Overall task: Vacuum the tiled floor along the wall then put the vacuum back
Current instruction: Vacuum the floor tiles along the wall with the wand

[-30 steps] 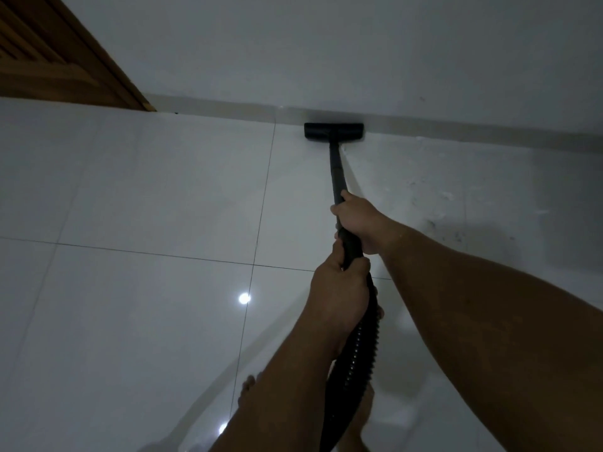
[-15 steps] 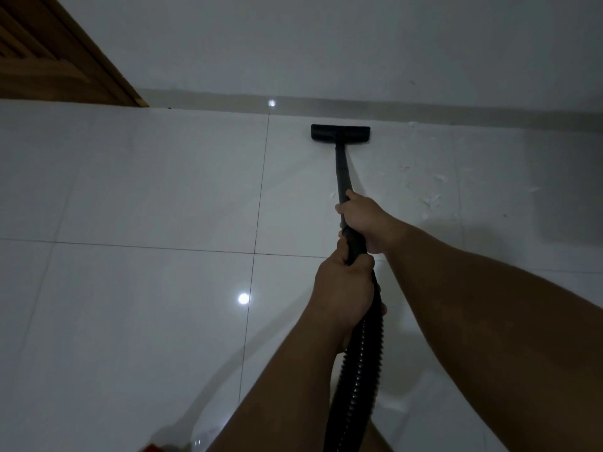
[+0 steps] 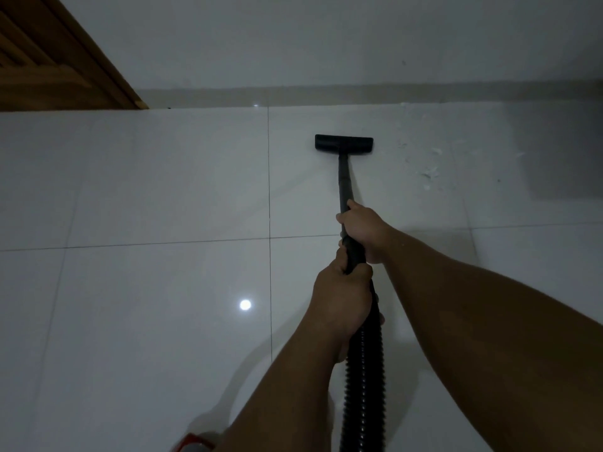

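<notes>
- The tiled floor [image 3: 146, 190] is glossy and pale, cut by thin dark grout lines, and it meets a white wall [image 3: 326, 37] along a grey skirting strip [image 3: 424, 89] at the far side.
- A brown wooden door [image 3: 49, 66] fills the upper-left corner, its lower edge at floor level.
- A small round spot of reflected light [image 3: 245, 304] sits on the tile left of the arms (a fainter glint shows at the skirting, on the same grout line).
- White flecks of debris [image 3: 430, 171] are scattered on the tile to the right of the nozzle, near the wall.
- The vacuum's black floor nozzle [image 3: 344, 142] lies flat on the tile, near the skirting but apart from it, with bare tile between them.
- A black wand [image 3: 342, 181] runs from the nozzle back toward the person, and a ribbed black hose [image 3: 363, 386] continues down to the lower edge of the view.
- The right hand [image 3: 363, 228] is wrapped round the wand, farther forward, fingers curled over the tube.
- The left hand [image 3: 342, 301] grips the tube just behind it, where the wand joins the hose; the two hands nearly touch.
- Both forearms are bare and stretched forward.
- At the bottom edge a small red and grey object [image 3: 192, 443] shows, too cut off to identify.
</notes>
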